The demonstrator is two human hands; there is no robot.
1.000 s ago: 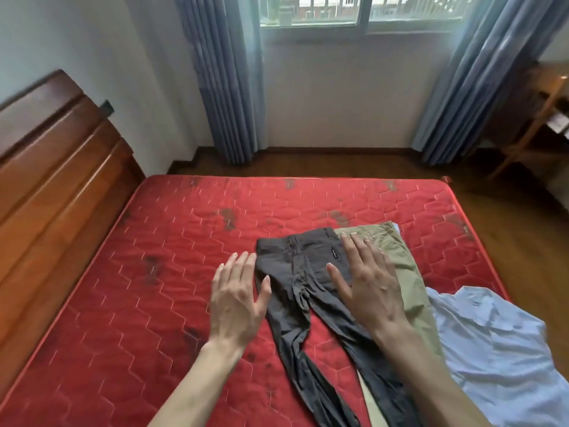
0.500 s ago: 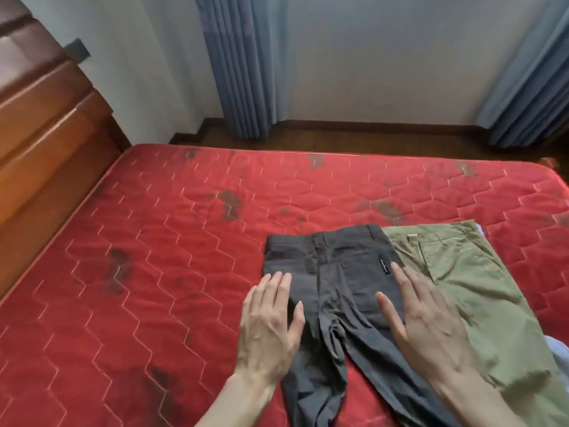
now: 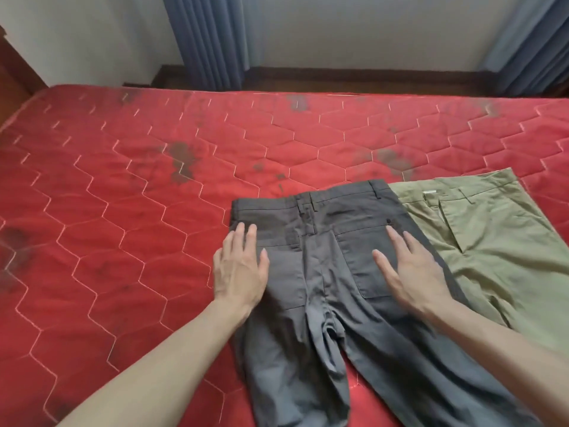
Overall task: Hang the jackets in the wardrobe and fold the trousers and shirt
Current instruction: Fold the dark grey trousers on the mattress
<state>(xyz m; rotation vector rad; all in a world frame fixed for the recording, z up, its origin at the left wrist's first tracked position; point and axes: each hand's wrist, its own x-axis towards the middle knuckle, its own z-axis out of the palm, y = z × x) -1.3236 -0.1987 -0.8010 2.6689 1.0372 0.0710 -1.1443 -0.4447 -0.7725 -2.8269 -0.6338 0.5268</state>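
Trousers being smoothed flat, fold not yet begun

Grey trousers point(image 3: 335, 272) lie seat-up on the bed point(image 3: 154, 241), waistband toward the far side, legs running back toward the person and out of view at the bottom edge. Cloth at the crotch is bunched and the legs splay apart w/ red mattress showing between them. Left hand point(image 3: 240, 272) lies flat, fingers straight and close together, half on the trousers' left edge, half on the bed. Right hand point(image 3: 415, 272) lies flat on the right back pocket area, fingers straight and slightly spread. Neither hand pinches any cloth; both just press or rest.

Green trousers point(image 3: 480, 241) lie just beside on the right, front-up, their left edge tucked under the grey pair. Curtains point(image 3: 209, 41) and wall stand beyond the bed. No shirt, jackets or wardrobe in view.

Step in hand, as I judge it: flattening the grey pair before folding, i.e. early in the folding part of the task. Next move prob. calls for gripping one side at waist and hip and bringing one leg over the other so the seams line up, after working out the crotch bunching. Thin fabric should slide easily on the quilted mattress, so pin one side while lifting the other. Green pair overlapped, so may drag along.
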